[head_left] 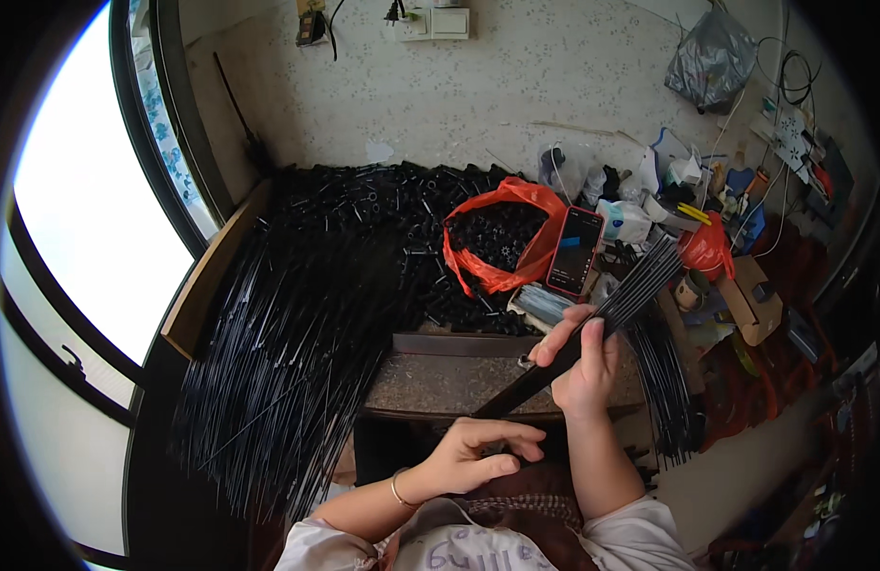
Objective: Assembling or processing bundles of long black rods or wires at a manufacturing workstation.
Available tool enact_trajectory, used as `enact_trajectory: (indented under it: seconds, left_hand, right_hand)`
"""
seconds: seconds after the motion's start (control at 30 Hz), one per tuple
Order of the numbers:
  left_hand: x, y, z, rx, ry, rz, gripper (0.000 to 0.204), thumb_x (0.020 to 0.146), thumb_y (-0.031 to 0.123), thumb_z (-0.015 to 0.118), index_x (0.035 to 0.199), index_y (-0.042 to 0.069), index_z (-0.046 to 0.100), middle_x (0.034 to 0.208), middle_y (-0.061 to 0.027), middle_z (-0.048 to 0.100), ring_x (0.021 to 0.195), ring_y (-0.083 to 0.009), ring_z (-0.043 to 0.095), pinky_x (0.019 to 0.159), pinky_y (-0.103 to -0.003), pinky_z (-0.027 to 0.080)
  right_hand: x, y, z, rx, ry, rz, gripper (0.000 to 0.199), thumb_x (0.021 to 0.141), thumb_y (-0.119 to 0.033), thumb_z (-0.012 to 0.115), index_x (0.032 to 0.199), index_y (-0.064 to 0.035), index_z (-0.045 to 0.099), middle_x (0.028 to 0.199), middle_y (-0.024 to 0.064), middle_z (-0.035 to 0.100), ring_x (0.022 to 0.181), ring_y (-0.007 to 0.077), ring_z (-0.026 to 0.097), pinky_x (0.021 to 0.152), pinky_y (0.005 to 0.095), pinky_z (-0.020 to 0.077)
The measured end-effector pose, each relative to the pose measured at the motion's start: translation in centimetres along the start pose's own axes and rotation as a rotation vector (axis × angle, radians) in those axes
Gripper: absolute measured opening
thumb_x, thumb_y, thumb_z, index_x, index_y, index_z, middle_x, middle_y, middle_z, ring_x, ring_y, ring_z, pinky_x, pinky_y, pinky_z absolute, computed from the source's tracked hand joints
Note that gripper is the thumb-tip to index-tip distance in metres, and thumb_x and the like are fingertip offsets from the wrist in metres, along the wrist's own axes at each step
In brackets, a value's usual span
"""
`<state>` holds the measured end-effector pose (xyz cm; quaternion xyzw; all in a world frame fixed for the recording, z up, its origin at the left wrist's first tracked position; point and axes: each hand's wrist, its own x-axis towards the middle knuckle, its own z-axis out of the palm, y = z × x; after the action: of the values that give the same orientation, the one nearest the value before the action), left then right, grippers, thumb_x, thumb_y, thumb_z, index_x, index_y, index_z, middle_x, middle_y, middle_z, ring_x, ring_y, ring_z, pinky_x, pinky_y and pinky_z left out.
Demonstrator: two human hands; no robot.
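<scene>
Right hand (583, 366) is clamping a bundle of black rods (621, 305); left hand (478, 457) is hovering half-curled, empty, below; phone (574, 251) and orange bag (497, 238) lying beyond.

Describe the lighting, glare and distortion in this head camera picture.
Head view: the window at left is blown out to white, lighting the scene from that side; the black rods catch thin glints; fisheye bending curves the window frame and leaves dark corners; the right hand gripping a rod bundle and the left hand look fairly sharp, while clutter near the right rim is dim and squeezed.
</scene>
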<state>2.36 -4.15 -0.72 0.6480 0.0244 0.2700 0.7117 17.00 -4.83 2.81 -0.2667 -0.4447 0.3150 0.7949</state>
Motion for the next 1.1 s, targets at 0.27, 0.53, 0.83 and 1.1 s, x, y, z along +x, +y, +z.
enact_trajectory:
  seconds: [0.27,0.53,0.83,1.1]
  left_hand:
    - [7.0,0.5,-7.2,0.54,0.312,0.161,0.024,0.069,0.015,0.057,0.086,-0.001,0.052,0.084,-0.0108,0.056,0.077,-0.0198,0.054,0.077,-0.031,0.037]
    - [9.3,0.0,-10.8,-0.055,-0.484,0.063,0.044,0.071,0.027,0.054,0.102,-0.003,0.045,0.088,-0.0142,0.054,0.085,-0.0215,0.052,0.087,-0.033,0.029]
    - [20.6,-9.5,-29.2,1.555,0.672,-0.08,0.031,0.066,0.004,0.044,0.095,0.009,0.051,0.097,-0.011,0.049,0.087,-0.0276,0.047,0.071,-0.032,0.041]
    - [21.2,-7.6,-34.6,1.375,0.155,-0.264,0.026,0.064,0.011,0.053,0.089,0.004,0.05,0.078,-0.0134,0.055,0.074,-0.0279,0.052,0.064,-0.032,0.042]
  right_hand:
    - [-5.8,9.4,-3.4,-0.063,-0.348,0.542,0.02,0.083,-0.016,0.034,0.086,0.0011,0.044,0.067,0.0048,0.05,0.058,0.0107,0.05,0.057,0.0219,0.0404]
    - [-2.6,13.7,-6.8,-0.008,-0.015,0.662,0.025,0.081,-0.023,0.04,0.09,-0.0009,0.047,0.081,0.0095,0.052,0.069,0.0172,0.053,0.064,0.026,0.043]
    - [1.1,14.6,-6.4,0.01,0.101,0.75,0.019,0.081,-0.017,0.037,0.084,0.0008,0.044,0.066,0.0102,0.052,0.056,0.0173,0.052,0.048,0.0252,0.0398]
    - [2.4,16.4,-4.7,-0.151,0.09,0.777,0.019,0.083,-0.015,0.034,0.084,0.0016,0.043,0.066,0.0089,0.051,0.055,0.0149,0.052,0.049,0.0226,0.04]
